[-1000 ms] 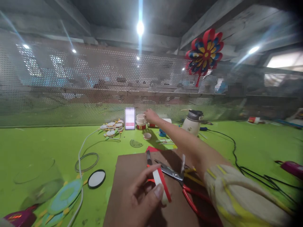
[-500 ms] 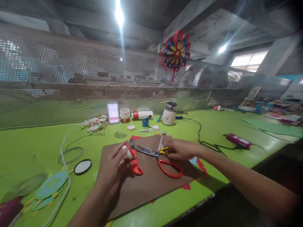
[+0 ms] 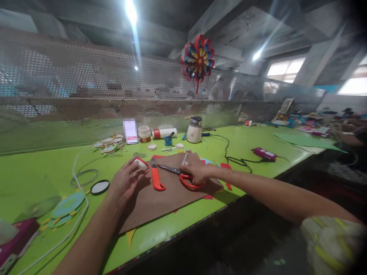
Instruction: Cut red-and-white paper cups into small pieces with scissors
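My left hand (image 3: pixel 129 177) is curled around a white cup-like piece with a red rim (image 3: pixel 141 164), above the left side of a brown board (image 3: pixel 163 204). Just right of it lies a knife with an orange handle (image 3: pixel 156 179), its blade toward the back. My right hand (image 3: pixel 196 173) has its fingers bent over the handles of red-handled scissors (image 3: pixel 189 182), which lie on the board with the blades pointing left. The palm hides part of the handles. A narrow clear strip (image 3: pixel 185 157) lies behind my right fingers.
White tubs (image 3: pixel 144 134), a white roll (image 3: pixel 164 133), a blue jar (image 3: pixel 168 140) and a jug (image 3: pixel 195 130) stand at the back. A black-rimmed disc (image 3: pixel 100 187) and blue-green paper discs (image 3: pixel 69 204) lie left. A purple device (image 3: pixel 264 154) with a black cable lies right.
My right hand has moved from a yellow item onto the scissors' red handles. The orange knife now lies apart from my left hand, which has shifted left with the white piece. The view has turned right.
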The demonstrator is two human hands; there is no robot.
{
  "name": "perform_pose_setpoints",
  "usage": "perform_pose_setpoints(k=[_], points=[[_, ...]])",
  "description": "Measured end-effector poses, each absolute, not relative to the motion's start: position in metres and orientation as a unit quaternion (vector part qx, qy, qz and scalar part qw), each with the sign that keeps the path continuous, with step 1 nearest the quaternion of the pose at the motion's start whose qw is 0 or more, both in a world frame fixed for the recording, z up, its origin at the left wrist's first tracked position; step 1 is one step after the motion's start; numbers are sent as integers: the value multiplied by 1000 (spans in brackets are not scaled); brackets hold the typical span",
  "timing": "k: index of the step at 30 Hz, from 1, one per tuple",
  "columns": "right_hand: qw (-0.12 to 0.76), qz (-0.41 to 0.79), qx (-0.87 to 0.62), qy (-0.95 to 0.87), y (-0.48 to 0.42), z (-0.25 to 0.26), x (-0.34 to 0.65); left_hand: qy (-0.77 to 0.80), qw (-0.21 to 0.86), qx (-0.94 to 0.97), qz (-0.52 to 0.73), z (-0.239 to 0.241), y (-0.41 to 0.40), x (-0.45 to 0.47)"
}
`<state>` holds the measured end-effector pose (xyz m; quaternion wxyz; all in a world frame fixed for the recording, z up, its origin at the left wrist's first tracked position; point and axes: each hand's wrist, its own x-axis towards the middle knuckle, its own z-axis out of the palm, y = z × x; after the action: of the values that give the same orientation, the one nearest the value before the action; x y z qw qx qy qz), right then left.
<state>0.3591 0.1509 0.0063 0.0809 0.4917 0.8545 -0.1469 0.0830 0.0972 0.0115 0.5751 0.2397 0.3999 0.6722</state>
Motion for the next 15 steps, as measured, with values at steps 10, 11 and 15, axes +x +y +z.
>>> perform_pose_setpoints(k=[10, 11, 15], points=[[-73, -176, 507, 841, 139, 22, 373, 350, 593, 239, 685, 20, 87, 99], [-96, -186, 501, 840, 138, 24, 374, 341, 593, 234, 691, 22, 85, 102], [-177, -216, 478, 833, 135, 31, 366, 311, 597, 216, 708, 28, 80, 109]])
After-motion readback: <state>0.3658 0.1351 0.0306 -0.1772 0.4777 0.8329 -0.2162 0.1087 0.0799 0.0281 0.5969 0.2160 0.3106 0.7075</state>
